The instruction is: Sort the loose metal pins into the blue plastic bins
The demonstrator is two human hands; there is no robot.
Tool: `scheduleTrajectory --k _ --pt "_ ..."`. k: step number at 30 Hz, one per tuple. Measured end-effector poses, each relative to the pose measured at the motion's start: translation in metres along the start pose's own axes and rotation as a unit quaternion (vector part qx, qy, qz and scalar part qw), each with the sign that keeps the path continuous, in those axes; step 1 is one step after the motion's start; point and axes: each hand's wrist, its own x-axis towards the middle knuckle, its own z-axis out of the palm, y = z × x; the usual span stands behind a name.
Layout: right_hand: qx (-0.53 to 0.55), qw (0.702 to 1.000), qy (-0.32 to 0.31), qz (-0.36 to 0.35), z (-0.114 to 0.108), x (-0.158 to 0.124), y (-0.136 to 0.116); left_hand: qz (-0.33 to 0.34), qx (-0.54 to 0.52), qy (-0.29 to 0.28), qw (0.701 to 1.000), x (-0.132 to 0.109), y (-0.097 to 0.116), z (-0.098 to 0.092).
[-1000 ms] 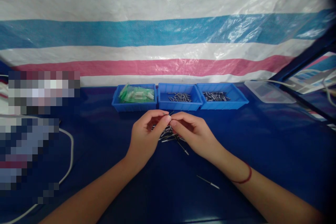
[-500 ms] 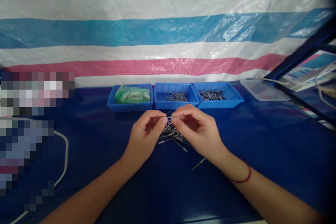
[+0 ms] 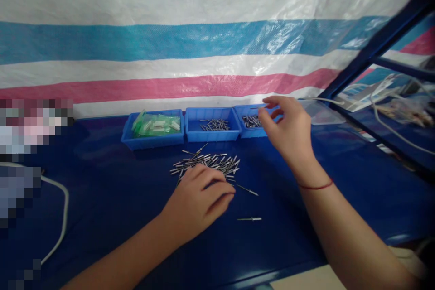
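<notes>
Low over a pile of blind rivets [image 3: 217, 163] is my left hand [image 3: 200, 197]. Its thumb and index tips come together in a pinch; whatever may lie between them is hidden. My right hand [image 3: 288, 127] hovers at the right blue bin [image 3: 249, 132], which contains rivets. The thumb and index finger there are apart, with a faint thin streak near their tips that I cannot make out clearly. One loose rivet [image 3: 249, 219] lies on the table to the right of my left hand, and another rivet [image 3: 247, 190] lies at the pile's edge.
The middle blue bin [image 3: 212, 136] holds some rivets. In the left blue bin [image 3: 154, 142] is a green plastic bag [image 3: 156, 124] with pale pieces. A clear plastic lid [image 3: 324, 115] lies behind my right hand. White cable [image 3: 64, 208] runs along the left; a dark frame post [image 3: 367, 59] slants at right.
My hands were together above the pile, pinching a rivet between them. Now they are apart: the right has moved up and right to the right bin, its fingers opened; the left has moved down.
</notes>
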Motion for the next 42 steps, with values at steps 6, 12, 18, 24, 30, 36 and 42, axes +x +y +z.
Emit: scheduleTrajectory --k 6,12,18,24,30,36,42 --pt "-0.072 0.997 -0.010 -0.018 0.006 0.000 0.014 0.051 0.072 -0.100 0.991 -0.005 0.016 0.021" --pt "0.031 0.992 -0.081 -0.086 0.007 -0.018 -0.027 0.114 0.159 -0.088 0.977 -0.009 0.020 0.033" --pt "0.204 0.929 -0.300 -0.077 0.005 -0.038 -0.059 -0.013 0.193 -0.021 0.981 -0.003 0.001 0.003" --pt "0.293 0.864 -0.410 -0.027 0.012 -0.050 -0.068 -0.173 0.034 0.097 0.980 0.006 -0.020 -0.031" --pt "0.325 0.854 -0.407 0.008 0.017 -0.054 -0.067 -0.238 -0.115 0.186 0.946 0.007 -0.019 -0.019" --pt "0.337 0.855 -0.394 0.002 0.014 -0.054 -0.069 -0.243 -0.152 0.189 0.939 0.006 -0.023 -0.015" --pt "0.349 0.843 -0.408 0.024 0.014 -0.052 -0.069 -0.226 -0.136 0.194 0.945 0.008 -0.021 -0.021"
